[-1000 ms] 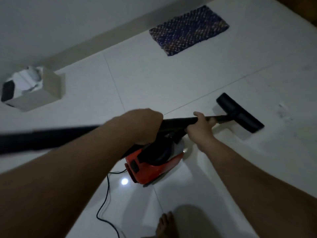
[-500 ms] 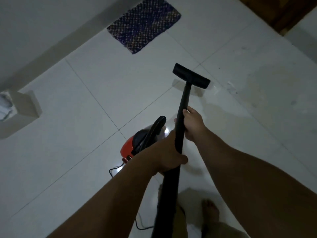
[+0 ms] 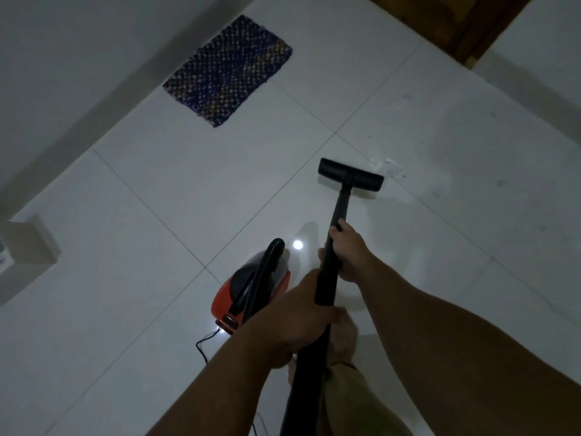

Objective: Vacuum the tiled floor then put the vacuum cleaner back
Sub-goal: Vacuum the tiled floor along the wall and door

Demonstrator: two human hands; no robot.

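Since half a second ago the floor head (image 3: 350, 175) has slid a little way across the tiles, off to the right of where it sat relative to the mat (image 3: 228, 70), and it now lies just short of a patch of pale crumbs (image 3: 390, 168) on the floor beyond the right hand. Both hands hold the black wand (image 3: 330, 256): the right hand (image 3: 349, 250) is wrapped round it farther along, towards the floor head, and the left hand (image 3: 301, 313) grips it nearer the body, where the wand widens into the hose. The red vacuum cleaner (image 3: 248, 287) sits on the tiled floor (image 3: 157, 215) just to the left of the left hand, its cord (image 3: 204, 344) trailing back beside a bare foot (image 3: 344, 338) below the hands. A cardboard box (image 3: 28, 247) stands well off to the left, near the wall. The work looks to be in the vacuuming step, with putting the machine away not yet begun. The next move probably calls for pushing the wand forward and slightly right so the floor head passes over the crumbs, kept flat against the tile, with both grips firm and the cord kept clear of the feet.
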